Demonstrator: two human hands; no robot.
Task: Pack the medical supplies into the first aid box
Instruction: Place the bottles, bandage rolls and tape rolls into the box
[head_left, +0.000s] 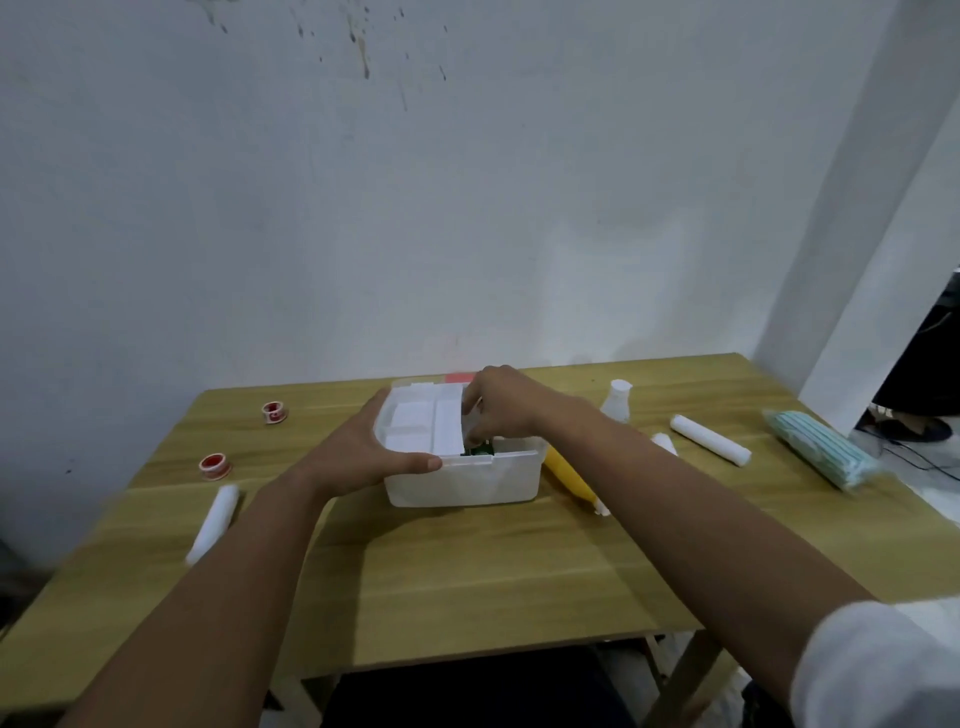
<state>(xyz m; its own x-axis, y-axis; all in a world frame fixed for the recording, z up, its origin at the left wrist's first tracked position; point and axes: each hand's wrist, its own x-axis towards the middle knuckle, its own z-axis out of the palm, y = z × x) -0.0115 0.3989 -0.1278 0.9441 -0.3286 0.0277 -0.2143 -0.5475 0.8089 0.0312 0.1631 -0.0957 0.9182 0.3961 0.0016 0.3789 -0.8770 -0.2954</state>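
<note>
A translucent white first aid box stands in the middle of the wooden table. A white divided tray sits in its left part. My left hand grips the box's left wall, thumb along the front rim. My right hand reaches into the box from above, fingers curled at the tray's right edge. A small green item shows under the fingers; whether the hand holds it is unclear. A yellow bottle lies against the box's right side.
Two red tape rolls and a white bandage roll lie at the left. To the right are a white bottle, two white rolls and a pack of blue face masks. A red object shows behind the box.
</note>
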